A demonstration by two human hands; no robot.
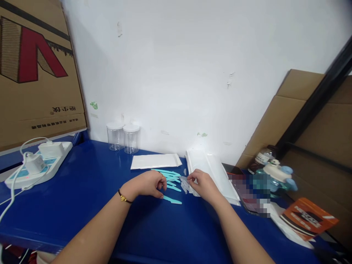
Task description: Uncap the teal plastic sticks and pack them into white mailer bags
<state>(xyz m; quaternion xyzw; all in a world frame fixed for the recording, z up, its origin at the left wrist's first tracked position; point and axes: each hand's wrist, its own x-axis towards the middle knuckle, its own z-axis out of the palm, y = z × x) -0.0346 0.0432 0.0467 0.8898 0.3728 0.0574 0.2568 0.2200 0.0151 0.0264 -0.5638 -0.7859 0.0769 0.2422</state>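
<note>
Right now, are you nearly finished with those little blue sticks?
Not nearly. No filled bag shows. The left hand and right hand are on the pile of turquoise sticks, the right pinching a small clear piece. One stick lies apart. The white bags and the bag stack lie flat.

Looks to me like small packing or assembly workroom, not home. I see blue work table (82, 205) against bare scuffed white wall (178, 66). Flattened cardboard cartons (35, 73) lean at both sides. Stacks of white padded mailers (155, 161) lie by wall, two clear lidded jars (123, 137) beside them. Batch of identical turquoise plastic pieces (170, 178) heaped mid-table. Power strip (35, 165) with chargers at left edge.
</note>
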